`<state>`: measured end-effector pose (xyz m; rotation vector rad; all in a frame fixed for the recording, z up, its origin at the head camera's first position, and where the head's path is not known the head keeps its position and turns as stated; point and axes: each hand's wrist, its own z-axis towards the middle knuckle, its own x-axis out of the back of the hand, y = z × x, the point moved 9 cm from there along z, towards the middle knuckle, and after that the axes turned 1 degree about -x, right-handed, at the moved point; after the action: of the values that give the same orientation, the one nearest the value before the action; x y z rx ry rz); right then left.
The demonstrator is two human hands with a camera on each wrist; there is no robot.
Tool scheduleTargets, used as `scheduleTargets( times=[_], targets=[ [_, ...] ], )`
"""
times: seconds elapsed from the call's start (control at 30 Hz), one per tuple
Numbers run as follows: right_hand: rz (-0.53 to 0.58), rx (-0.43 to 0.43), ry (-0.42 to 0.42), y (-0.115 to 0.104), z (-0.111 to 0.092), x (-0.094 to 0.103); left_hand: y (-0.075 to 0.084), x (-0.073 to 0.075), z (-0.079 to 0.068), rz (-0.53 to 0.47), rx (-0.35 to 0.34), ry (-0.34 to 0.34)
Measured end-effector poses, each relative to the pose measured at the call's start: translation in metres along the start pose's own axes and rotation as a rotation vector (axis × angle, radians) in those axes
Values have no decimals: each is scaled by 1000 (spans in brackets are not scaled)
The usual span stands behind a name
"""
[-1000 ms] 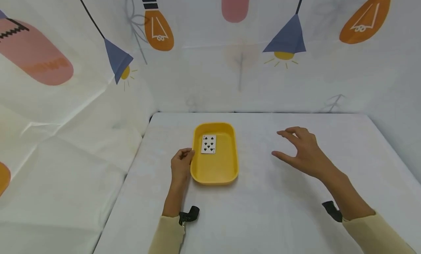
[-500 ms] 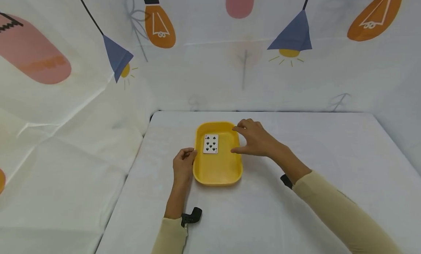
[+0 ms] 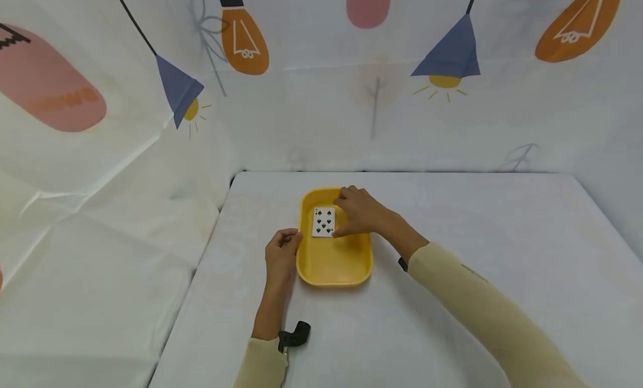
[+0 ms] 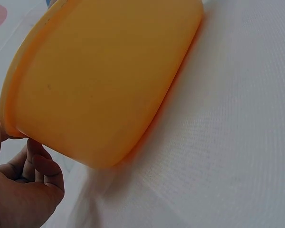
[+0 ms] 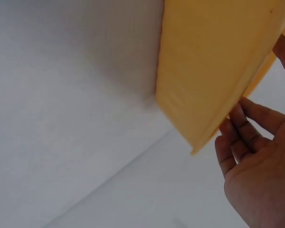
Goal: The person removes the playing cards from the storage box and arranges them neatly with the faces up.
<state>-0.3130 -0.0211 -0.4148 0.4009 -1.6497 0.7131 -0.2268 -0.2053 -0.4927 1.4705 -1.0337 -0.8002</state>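
Note:
A yellow plastic tray (image 3: 334, 268) stands on the white table, its outer wall filling much of the left wrist view. Inside it, toward the far left, a seven of spades playing card (image 3: 323, 221) lies face up. My left hand (image 3: 282, 255) pinches the tray's left rim between thumb and curled fingers. Reaching in over the right rim, my right hand (image 3: 358, 212) has its thumb and fingers spread, thumb tip right at the card's lower right corner. In the right wrist view the tray wall (image 5: 213, 61) hides the card and the fingertips.
White cloth covers the table (image 3: 452, 298). A white fabric backdrop (image 3: 321, 114) printed with lamps and bulbs rises behind the table and along its left side. A black wrist camera (image 3: 296, 334) sits on the left forearm.
My right hand has swept left from above the right side of the table, over the tray's rim to the card. The left hand stays on the left rim.

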Motion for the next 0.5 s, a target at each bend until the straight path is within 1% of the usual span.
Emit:
scheduleTargets(
  times=[0.13,0.33,0.5],
  targets=[
    [-27,-16,-37,2,11,-11,2,0,-1,3,-5,5],
    [-29,-60,-90,8,24,-29,3,0,-1,14,-12,12],
    [-74,-95,-117,12,31,-37,1,1,0,17,-8,3]
  ],
)
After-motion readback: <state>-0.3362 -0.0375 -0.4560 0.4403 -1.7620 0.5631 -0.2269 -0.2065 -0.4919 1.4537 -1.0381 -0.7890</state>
